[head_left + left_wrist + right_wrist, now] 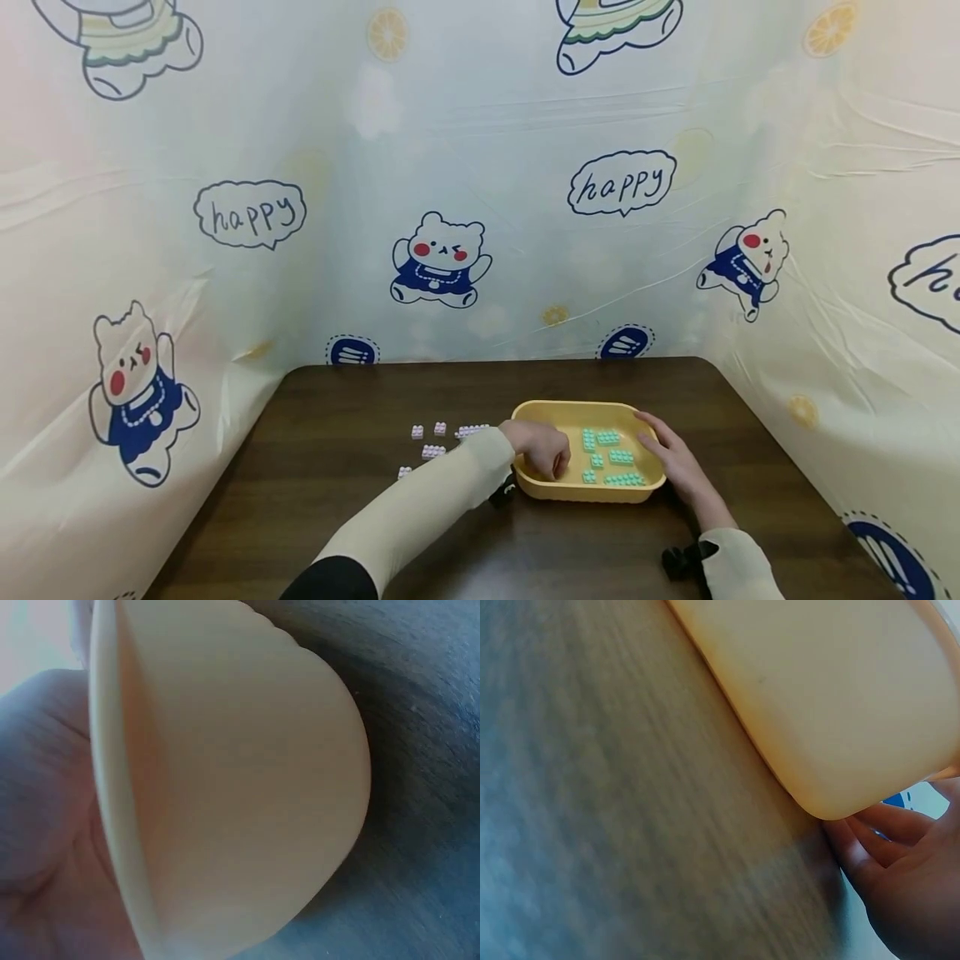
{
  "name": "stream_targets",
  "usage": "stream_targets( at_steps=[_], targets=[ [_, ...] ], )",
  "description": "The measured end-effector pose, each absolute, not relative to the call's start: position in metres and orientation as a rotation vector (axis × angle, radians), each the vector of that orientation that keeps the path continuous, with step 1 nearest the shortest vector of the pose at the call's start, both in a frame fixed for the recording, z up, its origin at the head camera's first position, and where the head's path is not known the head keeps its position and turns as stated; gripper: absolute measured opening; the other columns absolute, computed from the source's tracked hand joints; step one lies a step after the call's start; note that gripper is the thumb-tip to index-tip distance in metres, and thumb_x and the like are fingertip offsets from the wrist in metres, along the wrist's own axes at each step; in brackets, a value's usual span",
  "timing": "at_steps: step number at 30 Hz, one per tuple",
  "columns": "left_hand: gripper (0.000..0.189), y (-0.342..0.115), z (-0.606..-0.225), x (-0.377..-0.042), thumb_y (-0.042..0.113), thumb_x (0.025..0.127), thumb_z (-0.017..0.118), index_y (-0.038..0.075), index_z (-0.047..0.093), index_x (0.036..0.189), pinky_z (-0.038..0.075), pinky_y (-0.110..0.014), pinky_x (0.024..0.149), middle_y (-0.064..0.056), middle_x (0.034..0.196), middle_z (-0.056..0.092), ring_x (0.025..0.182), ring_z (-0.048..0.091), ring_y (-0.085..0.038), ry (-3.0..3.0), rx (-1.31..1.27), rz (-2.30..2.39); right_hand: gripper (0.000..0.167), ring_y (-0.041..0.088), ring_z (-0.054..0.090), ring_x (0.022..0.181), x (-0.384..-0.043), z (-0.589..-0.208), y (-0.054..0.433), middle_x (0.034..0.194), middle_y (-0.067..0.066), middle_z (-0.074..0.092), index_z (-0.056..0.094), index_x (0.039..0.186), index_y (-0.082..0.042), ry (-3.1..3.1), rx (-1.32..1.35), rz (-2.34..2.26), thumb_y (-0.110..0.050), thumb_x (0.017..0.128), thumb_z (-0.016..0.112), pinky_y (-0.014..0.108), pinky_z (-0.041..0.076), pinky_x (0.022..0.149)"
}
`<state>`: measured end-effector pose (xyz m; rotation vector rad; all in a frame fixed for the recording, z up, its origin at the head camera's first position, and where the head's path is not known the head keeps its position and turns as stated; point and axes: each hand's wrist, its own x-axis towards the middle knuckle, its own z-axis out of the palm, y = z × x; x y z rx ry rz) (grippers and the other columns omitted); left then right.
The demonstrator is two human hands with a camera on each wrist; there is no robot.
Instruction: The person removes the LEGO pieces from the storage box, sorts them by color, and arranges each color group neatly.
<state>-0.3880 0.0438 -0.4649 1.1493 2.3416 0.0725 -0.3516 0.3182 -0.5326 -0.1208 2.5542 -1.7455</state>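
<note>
A yellow plastic tray point(592, 493) sits on the table with several mint-green toy building bricks point(621, 457) spread over its right part. My left hand point(542, 450) reaches over the tray's left rim, fingers bent down toward the floor of it. Whatever lies under those fingers is hidden, and I cannot tell if they pinch a brick. In the left wrist view the tray's outer wall point(247, 765) covers the fingers. My right hand point(678, 458) grips the tray's right end, thumb over the rim. Its fingers point(900, 823) lie against the outer wall in the right wrist view.
Several pale purple bricks point(433, 452) lie on the dark wooden table point(345, 517) left of the tray, some partly behind my left sleeve point(427, 500). A printed plastic curtain point(517, 275) hangs behind the table and along both sides.
</note>
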Motion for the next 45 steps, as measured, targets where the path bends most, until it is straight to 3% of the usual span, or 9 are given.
stream_targets(
  at_steps=[7, 18, 24, 32, 39, 45],
  targets=[
    [0.014, 0.044, -0.467, -0.387, 0.005, 0.084, 0.069, 0.017, 0.069, 0.077, 0.043, -0.021, 0.054, 0.003, 0.079, 0.064, 0.065, 0.052, -0.009, 2.337, 1.161, 0.004, 0.055, 0.042, 0.020, 0.142, -0.352, -0.535, 0.322, 0.160, 0.020, 0.018, 0.032, 0.151, -0.013, 2.557, -0.144, -1.758, -0.036, 0.103, 0.045, 0.063, 0.019, 0.111],
    [0.025, 0.050, -0.468, -0.388, -0.004, 0.083, 0.064, 0.016, 0.065, 0.067, 0.033, -0.021, 0.047, 0.006, 0.062, 0.053, 0.054, 0.040, -0.008, 2.301, 1.186, -0.035, 0.057, 0.041, 0.018, 0.143, -0.352, -0.536, 0.327, 0.160, 0.019, 0.018, 0.033, 0.150, -0.012, 2.550, -0.141, -1.789, -0.038, 0.102, 0.048, 0.062, 0.018, 0.112],
    [0.022, 0.057, -0.472, -0.386, -0.002, 0.084, 0.064, 0.017, 0.068, 0.073, 0.040, -0.019, 0.053, 0.008, 0.070, 0.060, 0.060, 0.048, -0.007, 2.316, 1.259, 0.025, 0.055, 0.040, 0.018, 0.143, -0.350, -0.537, 0.327, 0.160, 0.018, 0.018, 0.032, 0.151, -0.013, 2.544, -0.127, -1.793, -0.036, 0.103, 0.047, 0.061, 0.018, 0.112],
    [0.009, 0.070, -0.482, -0.386, 0.014, 0.089, 0.069, 0.018, 0.065, 0.081, 0.041, -0.015, 0.059, 0.011, 0.077, 0.059, 0.063, 0.048, -0.003, 2.416, 1.392, 0.159, 0.056, 0.040, 0.017, 0.144, -0.350, -0.537, 0.324, 0.160, 0.019, 0.016, 0.031, 0.152, -0.012, 2.529, -0.130, -1.781, -0.035, 0.103, 0.045, 0.059, 0.020, 0.113],
    [0.016, 0.083, -0.490, -0.387, 0.024, 0.087, 0.073, 0.019, 0.060, 0.080, 0.039, -0.014, 0.059, 0.011, 0.076, 0.056, 0.064, 0.046, -0.003, 2.522, 1.461, 0.178, 0.053, 0.039, 0.018, 0.144, -0.353, -0.537, 0.322, 0.160, 0.017, 0.020, 0.034, 0.150, -0.014, 2.522, -0.135, -1.809, -0.034, 0.103, 0.046, 0.060, 0.019, 0.113],
    [0.015, 0.087, -0.489, -0.387, 0.027, 0.086, 0.074, 0.019, 0.063, 0.087, 0.041, -0.014, 0.061, 0.012, 0.080, 0.057, 0.067, 0.050, -0.003, 2.552, 1.450, 0.183, 0.052, 0.040, 0.019, 0.144, -0.354, -0.534, 0.320, 0.159, 0.018, 0.021, 0.034, 0.150, -0.012, 2.518, -0.156, -1.819, -0.033, 0.103, 0.046, 0.060, 0.019, 0.113]
  ],
)
